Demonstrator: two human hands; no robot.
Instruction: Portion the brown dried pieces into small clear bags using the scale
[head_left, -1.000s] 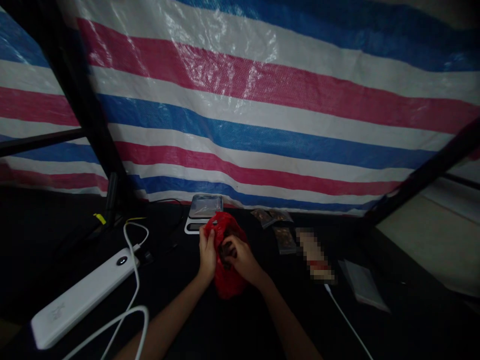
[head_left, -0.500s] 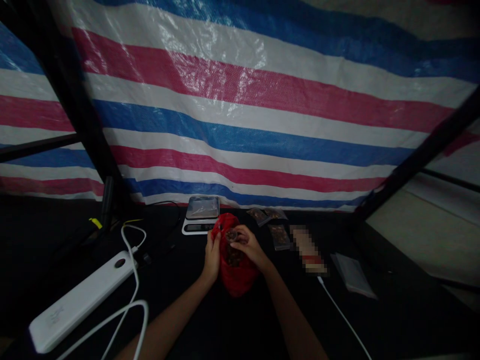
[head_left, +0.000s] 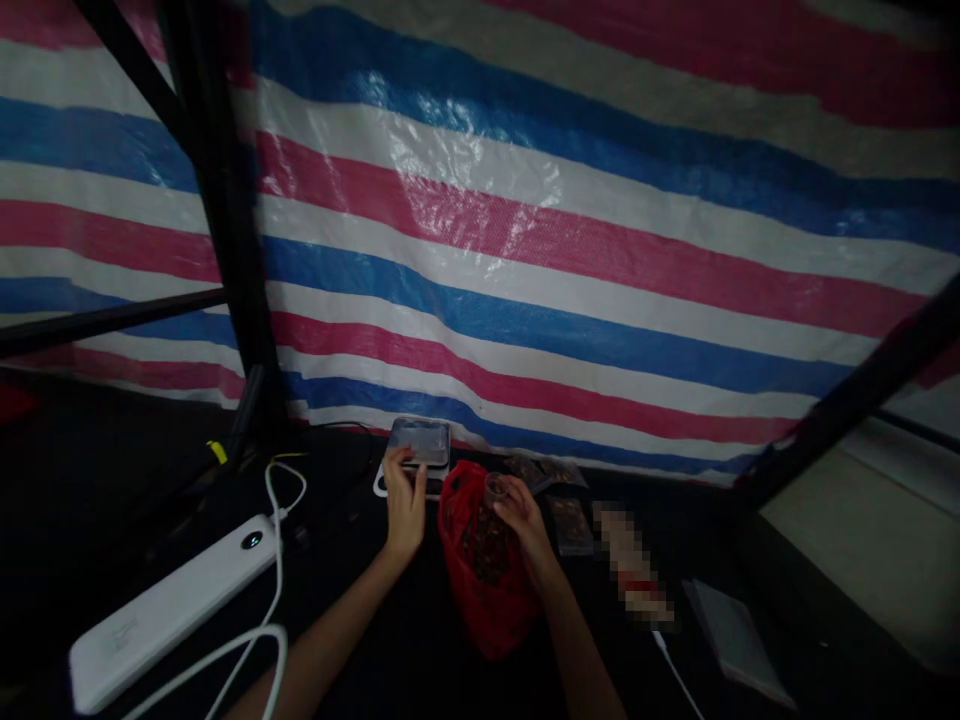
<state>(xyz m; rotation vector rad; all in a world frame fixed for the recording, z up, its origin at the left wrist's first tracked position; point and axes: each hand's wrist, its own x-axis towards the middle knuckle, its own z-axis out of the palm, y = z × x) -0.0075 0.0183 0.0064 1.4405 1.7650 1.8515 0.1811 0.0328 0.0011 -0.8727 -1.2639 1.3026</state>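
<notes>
A red plastic bag (head_left: 484, 590) with dark brown pieces inside lies open on the black table, between my two forearms. My left hand (head_left: 405, 500) rests with its fingers on the front of a small digital scale (head_left: 417, 442), which carries a clear tray on top. My right hand (head_left: 521, 515) is at the bag's mouth, pinched on a small clear cup (head_left: 495, 489) that it holds above the opening.
A white power bank (head_left: 161, 605) with white cables (head_left: 274, 520) lies at the left. Small filled packets (head_left: 566, 520) lie right of the bag, a blurred object (head_left: 630, 570) and a flat pouch (head_left: 739, 640) further right. A striped tarp (head_left: 525, 250) and black poles (head_left: 225, 200) close the back.
My left hand let go of the bag and moved up to the scale. My right hand came out of the bag with the small cup. The view shifted down and left.
</notes>
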